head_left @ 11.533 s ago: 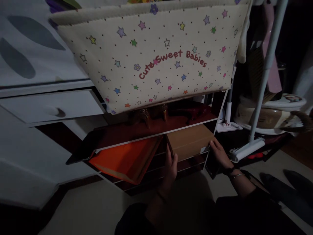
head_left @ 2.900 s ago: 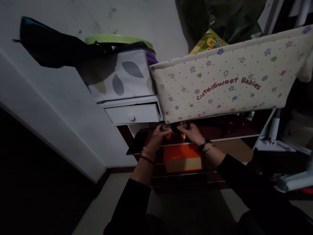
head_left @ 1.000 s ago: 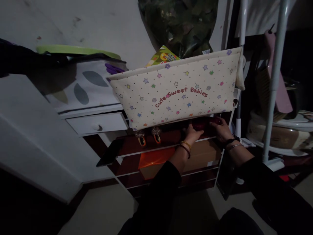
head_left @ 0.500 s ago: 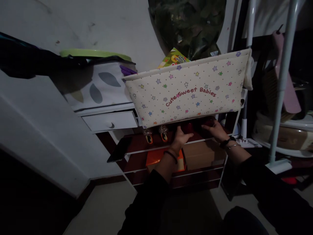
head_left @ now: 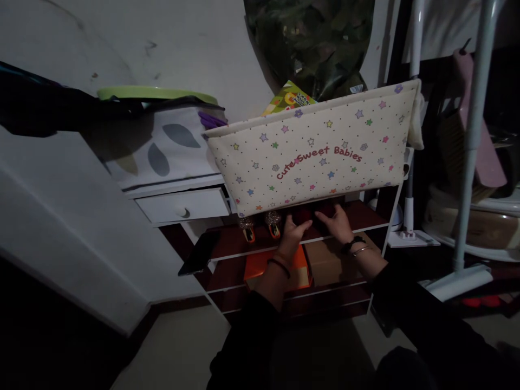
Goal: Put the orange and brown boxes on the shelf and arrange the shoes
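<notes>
My left hand point(head_left: 293, 234) reaches onto the upper shelf, thumb and forefinger around a dark red item point(head_left: 303, 216), too dim to name. To its right, my right hand point(head_left: 338, 225) grips a second dark red item point(head_left: 325, 207), partly hidden under the overhanging basket. The fingertips of both hands are in shadow. Left of my left hand stands a pair of shoes with glittery tops point(head_left: 273, 223). Above both hands the cream star-patterned fabric basket point(head_left: 309, 184) covers the back of the shelf point(head_left: 365, 214).
On the shelf below are an orange box point(head_left: 258, 265) and a brown cardboard box point(head_left: 331, 265). A black phone-like slab point(head_left: 199, 253) juts past the shelf's left end, below a white drawer point(head_left: 184, 206). Pale poles point(head_left: 467, 162) and a pink brush point(head_left: 481, 146) stand at the right.
My right hand has moved left along the shelf with its dark red item, closer to my left hand. My left hand and its item have shifted slightly left.
</notes>
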`<action>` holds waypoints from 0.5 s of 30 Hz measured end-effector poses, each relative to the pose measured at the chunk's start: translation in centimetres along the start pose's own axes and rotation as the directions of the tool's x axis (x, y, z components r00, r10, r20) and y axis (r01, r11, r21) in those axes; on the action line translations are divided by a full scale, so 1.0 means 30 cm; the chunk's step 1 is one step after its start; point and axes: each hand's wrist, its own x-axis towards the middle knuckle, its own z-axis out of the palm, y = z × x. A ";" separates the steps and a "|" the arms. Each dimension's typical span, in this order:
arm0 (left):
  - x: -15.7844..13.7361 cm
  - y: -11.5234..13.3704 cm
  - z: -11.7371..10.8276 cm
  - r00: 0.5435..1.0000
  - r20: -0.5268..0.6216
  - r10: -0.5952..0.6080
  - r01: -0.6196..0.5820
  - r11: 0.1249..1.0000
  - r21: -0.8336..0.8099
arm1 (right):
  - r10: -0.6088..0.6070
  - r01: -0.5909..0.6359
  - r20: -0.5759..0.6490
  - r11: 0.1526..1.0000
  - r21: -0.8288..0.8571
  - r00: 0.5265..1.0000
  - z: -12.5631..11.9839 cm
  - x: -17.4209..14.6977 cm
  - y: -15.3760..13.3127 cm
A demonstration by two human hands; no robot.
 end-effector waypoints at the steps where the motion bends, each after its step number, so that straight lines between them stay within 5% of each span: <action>1: -0.005 -0.007 -0.003 1.000 0.009 0.007 -0.007 1.000 -0.008 | -0.009 0.009 0.030 1.000 -0.006 0.999 0.001 -0.010 0.008; 15: -0.040 0.011 -0.020 0.999 0.041 -0.016 0.013 0.997 0.072 | 0.043 -0.089 0.268 0.983 0.162 0.963 -0.038 -0.022 0.108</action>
